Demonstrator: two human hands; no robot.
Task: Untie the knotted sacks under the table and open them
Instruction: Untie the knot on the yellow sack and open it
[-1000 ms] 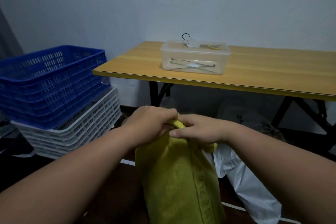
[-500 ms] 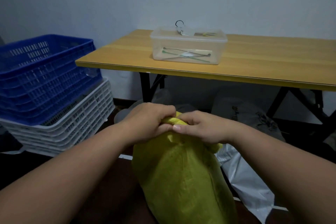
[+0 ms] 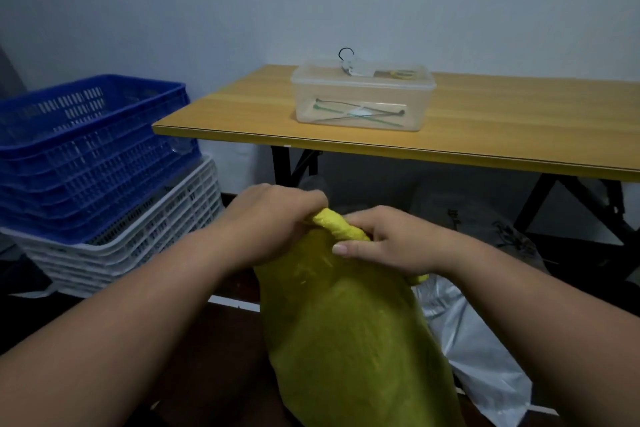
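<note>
While the wooden table (image 3: 502, 135) spans the far right with its black legs behind, the yellow sack (image 3: 346, 340) stands on the floor in front of it, near and centre, probably pulled out from under the top so that both hands can reach its neck. Its long axis runs roughly upright, leaning a little toward the near right, with the twisted neck (image 3: 337, 227) pointing up and far-left. A white sack (image 3: 478, 357) lies flat just right of it, and greyish sacks (image 3: 467, 222) sit farther back under the table. Stacked blue and white crates (image 3: 93, 163) stand at the left. Closing its curled fingers over the left end of the twisted roll, the left hand (image 3: 273, 222) anchors it. The right hand (image 3: 388, 243) pinches the roll's right part, apparently working the knot loose; the sack looks not yet open.
</note>
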